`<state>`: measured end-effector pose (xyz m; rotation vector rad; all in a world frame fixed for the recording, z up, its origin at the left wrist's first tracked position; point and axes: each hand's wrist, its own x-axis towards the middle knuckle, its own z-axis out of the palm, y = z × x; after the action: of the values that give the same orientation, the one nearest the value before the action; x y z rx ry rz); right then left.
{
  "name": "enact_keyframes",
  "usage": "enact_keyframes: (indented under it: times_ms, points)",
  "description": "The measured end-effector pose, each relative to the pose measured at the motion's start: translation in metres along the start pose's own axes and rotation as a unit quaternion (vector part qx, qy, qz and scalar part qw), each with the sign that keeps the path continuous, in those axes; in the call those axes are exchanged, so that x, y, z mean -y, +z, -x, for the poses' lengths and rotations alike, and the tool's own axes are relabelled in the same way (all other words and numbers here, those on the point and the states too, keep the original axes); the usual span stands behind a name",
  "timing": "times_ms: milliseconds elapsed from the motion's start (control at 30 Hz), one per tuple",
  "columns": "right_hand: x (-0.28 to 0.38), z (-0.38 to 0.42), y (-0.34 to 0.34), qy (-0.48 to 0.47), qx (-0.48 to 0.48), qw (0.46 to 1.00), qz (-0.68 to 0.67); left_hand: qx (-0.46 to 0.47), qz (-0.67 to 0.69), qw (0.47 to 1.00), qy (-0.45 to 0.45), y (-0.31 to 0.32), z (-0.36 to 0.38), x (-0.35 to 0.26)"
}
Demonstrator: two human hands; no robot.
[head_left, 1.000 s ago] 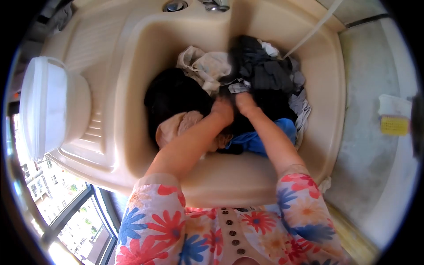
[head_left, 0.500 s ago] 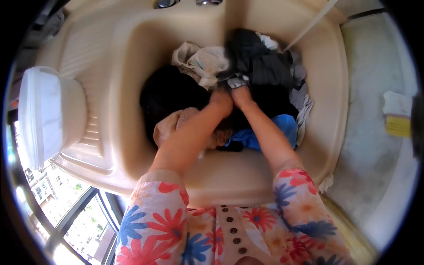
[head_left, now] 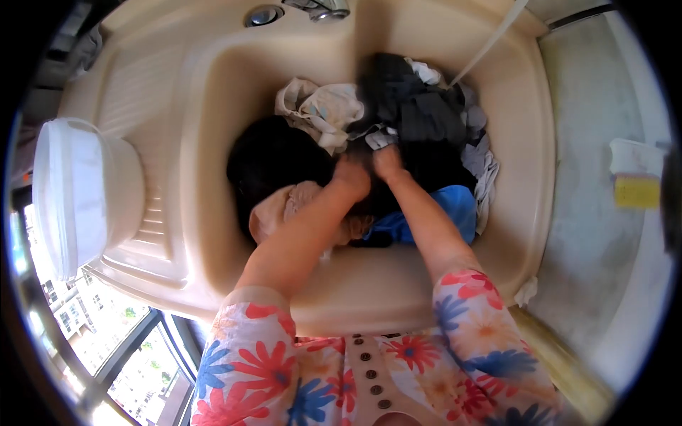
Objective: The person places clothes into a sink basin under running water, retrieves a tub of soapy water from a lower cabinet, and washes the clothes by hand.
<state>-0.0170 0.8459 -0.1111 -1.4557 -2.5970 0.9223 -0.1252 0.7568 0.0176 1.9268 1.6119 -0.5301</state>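
Note:
Both my hands are down among wet-looking clothes in a beige laundry sink (head_left: 202, 177). My left hand (head_left: 352, 176) is closed on a dark garment (head_left: 361, 150), its fingertips hidden in the cloth. Close beside it, my right hand (head_left: 386, 160) is closed on the same dark fabric, where a grey-white patch (head_left: 381, 138) shows. Around them lie a cream cloth (head_left: 330, 106), a black garment (head_left: 277, 160), a dark grey garment (head_left: 430, 117), a blue cloth (head_left: 455, 206) and a tan cloth (head_left: 271, 213).
A white lidded bucket (head_left: 74, 195) stands on the ribbed washboard (head_left: 138, 106) at left. A metal faucet (head_left: 320, 8) is at the back. A thin pale strip (head_left: 490, 42) slants into the sink at upper right. A yellow-and-white object (head_left: 636, 190) is on the right.
The view has shifted slightly, showing more of the faucet. My hands stay together at the dark garment, with little visible movement in the clothes.

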Motion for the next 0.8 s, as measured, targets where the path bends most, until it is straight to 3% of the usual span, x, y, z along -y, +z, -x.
enact_keyframes:
  times_ms: [100, 233, 433, 567, 667, 733, 800]
  points:
    - [0.004, 0.003, -0.008, -0.008, -0.009, 0.999, -0.032, -0.003, 0.001, 1.0, 0.0, -0.003, 0.004, 0.001]
    - [0.0, 0.004, -0.007, 0.056, 0.039, 0.996, -0.051, -0.015, 0.029, 0.999, 0.0, -0.001, 0.004, 0.002]
    - [-0.035, -0.014, 0.043, -0.027, -0.164, 0.986, -0.029, 0.03, 0.026, 0.999, 0.012, -0.01, 0.003, 0.006]
    - [-0.038, -0.013, 0.043, -0.025, -0.14, 0.99, -0.019, 0.016, 0.018, 1.0, -0.005, -0.013, 0.004, 0.005]
    - [-0.034, -0.015, 0.038, 0.028, -0.08, 0.995, -0.053, 0.035, 0.032, 0.999, -0.001, -0.017, 0.004, 0.007]
    - [-0.014, -0.001, 0.018, 0.003, -0.045, 0.998, -0.032, 0.076, 0.052, 0.996, 0.006, -0.021, 0.004, 0.008]
    - [0.02, 0.01, -0.027, -0.119, -0.056, 0.99, 0.049, 0.071, 0.054, 0.996, -0.001, -0.013, -0.005, 0.007]
